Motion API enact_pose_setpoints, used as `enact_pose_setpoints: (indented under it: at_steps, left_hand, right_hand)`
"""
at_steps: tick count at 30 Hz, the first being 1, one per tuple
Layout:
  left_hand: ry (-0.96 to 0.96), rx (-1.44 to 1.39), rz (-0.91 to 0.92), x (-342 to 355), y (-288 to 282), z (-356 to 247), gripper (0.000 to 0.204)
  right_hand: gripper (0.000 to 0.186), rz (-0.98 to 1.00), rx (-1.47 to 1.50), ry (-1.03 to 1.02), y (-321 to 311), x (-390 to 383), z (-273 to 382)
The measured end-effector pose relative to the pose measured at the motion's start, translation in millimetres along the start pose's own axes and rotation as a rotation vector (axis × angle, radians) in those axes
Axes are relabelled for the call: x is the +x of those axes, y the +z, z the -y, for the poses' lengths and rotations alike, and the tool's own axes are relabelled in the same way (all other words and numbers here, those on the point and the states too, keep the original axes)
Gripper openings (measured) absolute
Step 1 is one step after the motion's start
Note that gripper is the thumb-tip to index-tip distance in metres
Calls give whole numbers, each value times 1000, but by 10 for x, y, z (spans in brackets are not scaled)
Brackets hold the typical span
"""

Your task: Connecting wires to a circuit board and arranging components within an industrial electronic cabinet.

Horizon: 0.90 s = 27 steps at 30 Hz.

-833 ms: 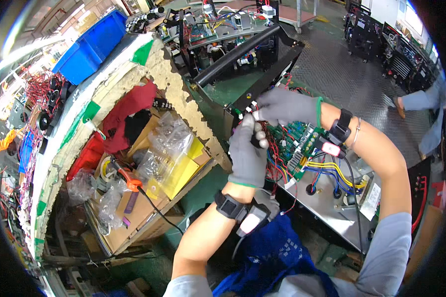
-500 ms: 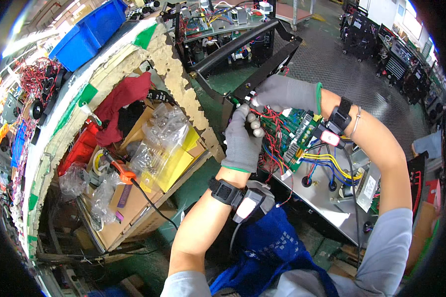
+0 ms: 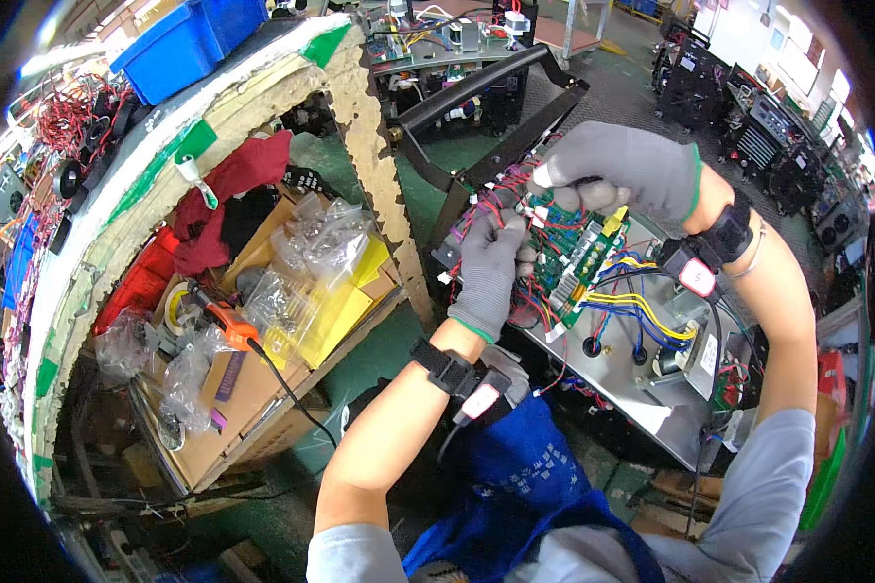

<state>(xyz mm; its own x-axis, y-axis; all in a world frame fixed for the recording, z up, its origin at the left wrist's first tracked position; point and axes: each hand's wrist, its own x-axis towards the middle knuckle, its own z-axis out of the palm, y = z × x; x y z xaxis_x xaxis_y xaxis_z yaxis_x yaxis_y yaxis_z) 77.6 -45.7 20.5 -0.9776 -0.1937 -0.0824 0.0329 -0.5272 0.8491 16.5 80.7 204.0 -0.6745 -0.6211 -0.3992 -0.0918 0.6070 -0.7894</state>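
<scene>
A green circuit board (image 3: pixel 578 262) with many wires lies on an open metal chassis (image 3: pixel 608 374) in front of me. My left hand (image 3: pixel 489 264), in a grey glove, pinches among red wires (image 3: pixel 486 206) at the board's left end. My right hand (image 3: pixel 627 173), gloved too, bends over the board's far edge with its fingers drawn together; what they hold is hidden. Between the hands sits a small white connector (image 3: pixel 538 213). Yellow and blue cables (image 3: pixel 651 319) run from the board across the chassis.
A black bar handle (image 3: pixel 476 89) rises from the chassis's far end. To the left, a worn bench shelf holds a cardboard box (image 3: pixel 253 413), plastic bags (image 3: pixel 326 243) and an orange-handled corded tool (image 3: pixel 231 325). A blue bin (image 3: pixel 185 49) stands on the bench top.
My right hand has moved right and away from the chassis's far corner, to over the board. My left hand has shifted slightly, staying at the wires. The whole view has tilted a little.
</scene>
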Motion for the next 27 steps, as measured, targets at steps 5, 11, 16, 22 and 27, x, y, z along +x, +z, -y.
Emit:
enact_pose_setpoints:
  at_steps: [5, 11, 16, 22, 27]
  left_hand:
    - [49, 11, -49, -137, 28, -39, 26]
    - [119, 16, 206, -586, 86, -284, 54]
    - [-52, 47, 191, -502, 15, -283, 40]
    - [1, 32, -187, -530, -178, -440, 25]
    - [-36, 61, -142, -383, -108, -211, 25]
  right_hand:
    - [31, 185, 186, -102, -95, -412, 222]
    - [37, 19, -808, -914, 444, -320, -592]
    - [31, 309, -920, -331, 253, -210, -475]
    - [37, -288, -594, -487, 372, 663, -830]
    - [43, -83, 293, -168, 487, 1557, -1456]
